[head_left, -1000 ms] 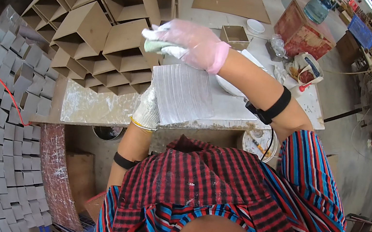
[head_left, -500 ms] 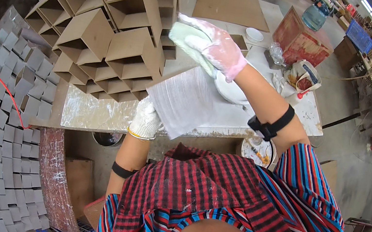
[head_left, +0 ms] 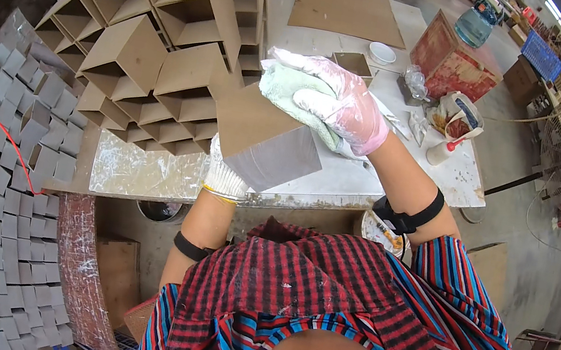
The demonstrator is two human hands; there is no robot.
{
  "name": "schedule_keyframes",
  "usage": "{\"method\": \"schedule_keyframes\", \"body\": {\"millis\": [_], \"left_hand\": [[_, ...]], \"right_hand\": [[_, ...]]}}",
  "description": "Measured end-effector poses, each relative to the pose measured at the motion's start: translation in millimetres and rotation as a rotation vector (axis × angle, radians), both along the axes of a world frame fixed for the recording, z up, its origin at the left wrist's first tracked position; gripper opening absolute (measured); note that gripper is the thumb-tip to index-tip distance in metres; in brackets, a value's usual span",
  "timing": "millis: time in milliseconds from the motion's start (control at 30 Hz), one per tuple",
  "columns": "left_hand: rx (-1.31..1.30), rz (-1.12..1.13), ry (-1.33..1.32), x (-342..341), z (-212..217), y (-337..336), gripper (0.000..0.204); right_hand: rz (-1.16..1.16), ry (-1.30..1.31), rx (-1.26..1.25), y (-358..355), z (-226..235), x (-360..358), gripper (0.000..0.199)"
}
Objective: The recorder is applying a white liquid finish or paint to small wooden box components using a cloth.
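Observation:
My left hand (head_left: 223, 174), in a white knit glove, holds a brown cardboard box piece (head_left: 262, 141) from below, tilted up in front of me. My right hand (head_left: 341, 100), in a clear plastic glove, presses a pale green cloth (head_left: 293, 92) against the box's upper right edge. Both hands are over the near edge of the white worktable (head_left: 346, 179).
A stack of open cardboard cells (head_left: 160, 51) rises at the left. A flat cardboard sheet (head_left: 349, 10), a small white bowl (head_left: 382, 52), a red box (head_left: 456, 56) and a squeeze bottle (head_left: 437, 151) are on the table. Grey square pieces (head_left: 2, 151) cover the floor at the left.
The box has been tipped up, so its brown face now shows instead of the white side. My right hand with the cloth moved down and right onto its top edge.

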State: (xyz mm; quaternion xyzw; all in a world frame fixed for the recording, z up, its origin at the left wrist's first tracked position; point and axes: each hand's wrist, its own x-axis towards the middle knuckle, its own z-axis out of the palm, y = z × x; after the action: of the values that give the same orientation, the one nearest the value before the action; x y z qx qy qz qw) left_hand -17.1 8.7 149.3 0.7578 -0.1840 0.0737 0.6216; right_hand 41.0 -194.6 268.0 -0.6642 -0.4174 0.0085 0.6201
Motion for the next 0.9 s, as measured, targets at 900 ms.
{"method": "schedule_keyframes", "body": {"millis": [900], "left_hand": [[-1.079, -0.205, 0.148, 24, 57, -26, 0.053]], "right_hand": [[-0.340, -0.081, -0.024, -31, 7, -21, 0.038]]}}
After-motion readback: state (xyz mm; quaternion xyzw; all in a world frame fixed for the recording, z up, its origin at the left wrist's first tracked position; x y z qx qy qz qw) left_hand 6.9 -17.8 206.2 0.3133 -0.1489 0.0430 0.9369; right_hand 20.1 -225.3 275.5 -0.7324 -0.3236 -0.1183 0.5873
